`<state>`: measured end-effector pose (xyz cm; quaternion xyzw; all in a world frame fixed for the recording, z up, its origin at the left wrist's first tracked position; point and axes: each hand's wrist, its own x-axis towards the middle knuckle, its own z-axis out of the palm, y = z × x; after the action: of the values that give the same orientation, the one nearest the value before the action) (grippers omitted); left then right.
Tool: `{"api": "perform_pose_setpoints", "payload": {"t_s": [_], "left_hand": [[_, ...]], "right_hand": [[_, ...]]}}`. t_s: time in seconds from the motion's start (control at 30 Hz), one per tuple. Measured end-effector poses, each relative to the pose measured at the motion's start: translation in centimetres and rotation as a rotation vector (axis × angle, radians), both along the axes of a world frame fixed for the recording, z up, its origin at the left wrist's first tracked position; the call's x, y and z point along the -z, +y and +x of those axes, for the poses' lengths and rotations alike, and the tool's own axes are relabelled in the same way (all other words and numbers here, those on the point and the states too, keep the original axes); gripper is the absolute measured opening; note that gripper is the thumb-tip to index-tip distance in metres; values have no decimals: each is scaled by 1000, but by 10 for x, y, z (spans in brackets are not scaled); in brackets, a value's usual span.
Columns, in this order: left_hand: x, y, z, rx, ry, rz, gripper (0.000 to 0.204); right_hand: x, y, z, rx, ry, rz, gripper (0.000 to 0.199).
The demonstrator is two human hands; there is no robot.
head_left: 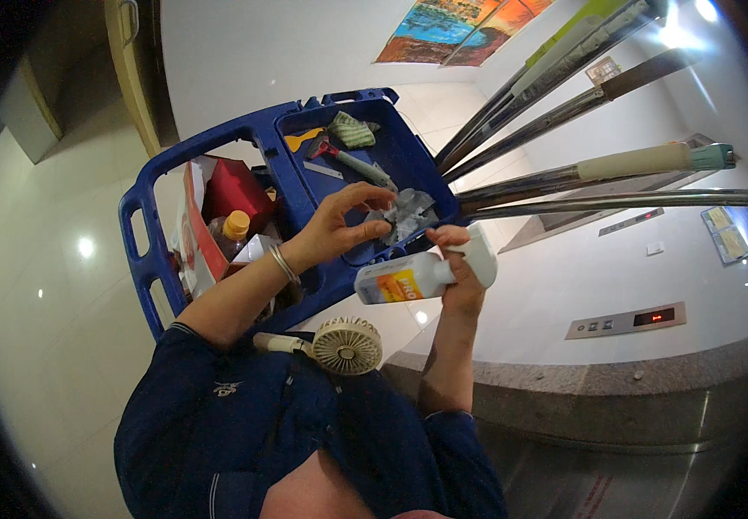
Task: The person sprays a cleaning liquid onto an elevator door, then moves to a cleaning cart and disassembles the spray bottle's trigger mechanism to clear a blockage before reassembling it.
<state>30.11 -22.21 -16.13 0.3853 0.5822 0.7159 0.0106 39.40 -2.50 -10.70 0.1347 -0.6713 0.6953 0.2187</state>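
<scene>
A white spray bottle [396, 278] with an orange and yellow label lies tilted on its side in the air. My right hand [462, 281] is wrapped round its neck, beside the white trigger head [480, 257]. Over the blue cart's tray, my left hand [344, 223] has its thumb and fingers curved apart, with nothing visible between them. A crumpled grey plastic or cloth [410, 216] lies just beyond its fingertips; whether they touch cannot be made out. In the tray are a scraper with a red head and grey handle [358, 164], a yellow putty knife [303, 139] and a striped green cloth [352, 130].
The blue cart [263, 130] also carries a red and white box [197, 216] and an orange-capped bottle [236, 227]. Several long poles [556, 177] slant out to the right. A cream handheld fan [346, 346] hangs at my chest. Lift button panels [625, 321] line the right wall.
</scene>
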Motion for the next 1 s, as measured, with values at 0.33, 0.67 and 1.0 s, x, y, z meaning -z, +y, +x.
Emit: {"api": "perform_pose_setpoints", "payload": {"t_s": [0.33, 0.67, 1.0], "left_hand": [[49, 25, 22, 416, -99, -225, 95], [29, 32, 22, 236, -29, -254, 78], [79, -24, -1, -289, -108, -372, 28]], "right_hand": [[-21, 14, -2, 136, -50, -362, 13], [-11, 45, -21, -107, 145, -374, 10], [15, -16, -104, 157, -17, -135, 22]]}}
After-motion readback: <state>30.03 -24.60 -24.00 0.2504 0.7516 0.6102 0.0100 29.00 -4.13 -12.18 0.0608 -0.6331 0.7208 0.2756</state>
